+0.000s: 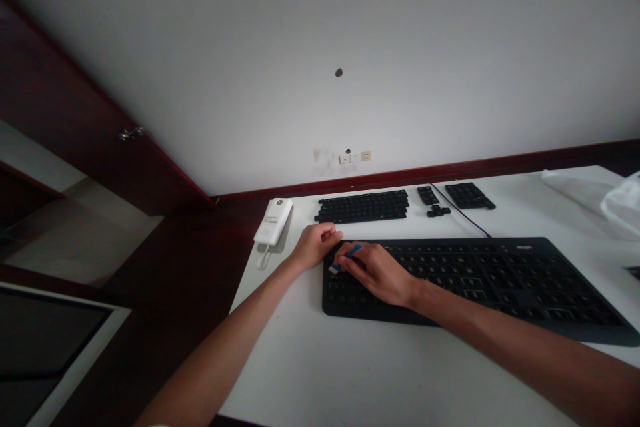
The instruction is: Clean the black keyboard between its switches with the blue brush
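A black keyboard [515, 250] with its keycaps off lies on the white table. Over its left part, my right hand [377, 270] is closed around a small brush [353, 251] with a blue handle. The brush's pale bristles point down at the key sockets near the keyboard's left edge. My left hand [315, 243] rests at the far left corner of the keyboard with fingers curled and the thumb side against that corner. Loose black keycaps [363, 207] sit in rows behind the keyboard, and a separate number-pad group of keycaps [467, 195] lies farther right.
A white power bank [273, 221] with a short cable loop stands left of the keycaps. The keyboard's black cable [457, 210] runs back between keycap groups. A translucent plastic bag [600, 203] lies on the table [320, 360] at right. Wall sockets [355, 157] are behind.
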Tool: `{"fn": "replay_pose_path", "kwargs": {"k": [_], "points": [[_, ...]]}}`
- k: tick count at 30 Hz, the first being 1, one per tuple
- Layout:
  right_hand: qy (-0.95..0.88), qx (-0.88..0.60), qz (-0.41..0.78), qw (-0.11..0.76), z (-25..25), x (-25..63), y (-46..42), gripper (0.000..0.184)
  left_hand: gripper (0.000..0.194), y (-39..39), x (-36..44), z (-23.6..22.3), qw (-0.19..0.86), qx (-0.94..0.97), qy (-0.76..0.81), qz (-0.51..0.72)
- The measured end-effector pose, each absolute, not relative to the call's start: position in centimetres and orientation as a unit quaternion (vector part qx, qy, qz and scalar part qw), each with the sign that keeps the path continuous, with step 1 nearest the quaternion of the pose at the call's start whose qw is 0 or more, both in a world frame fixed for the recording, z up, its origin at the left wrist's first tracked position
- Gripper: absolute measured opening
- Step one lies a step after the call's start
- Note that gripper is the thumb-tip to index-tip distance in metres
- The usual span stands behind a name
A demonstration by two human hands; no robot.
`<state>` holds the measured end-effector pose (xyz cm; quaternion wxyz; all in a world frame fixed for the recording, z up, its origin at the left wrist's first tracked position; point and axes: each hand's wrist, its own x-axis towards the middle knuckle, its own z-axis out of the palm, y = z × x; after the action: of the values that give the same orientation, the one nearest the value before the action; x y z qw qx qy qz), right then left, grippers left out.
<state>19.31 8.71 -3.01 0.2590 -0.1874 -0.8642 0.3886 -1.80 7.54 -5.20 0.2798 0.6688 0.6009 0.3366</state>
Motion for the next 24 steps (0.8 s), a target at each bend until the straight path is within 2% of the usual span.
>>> {"fn": "replay_pose_path", "kwargs": {"k": [24], "points": [[-0.884,-0.176,0.367,0.232,-2.89,19.38,8.72,0.024,0.045,7.45,-1.7,-5.01,0.276,0.67,0.604,0.332]]}}
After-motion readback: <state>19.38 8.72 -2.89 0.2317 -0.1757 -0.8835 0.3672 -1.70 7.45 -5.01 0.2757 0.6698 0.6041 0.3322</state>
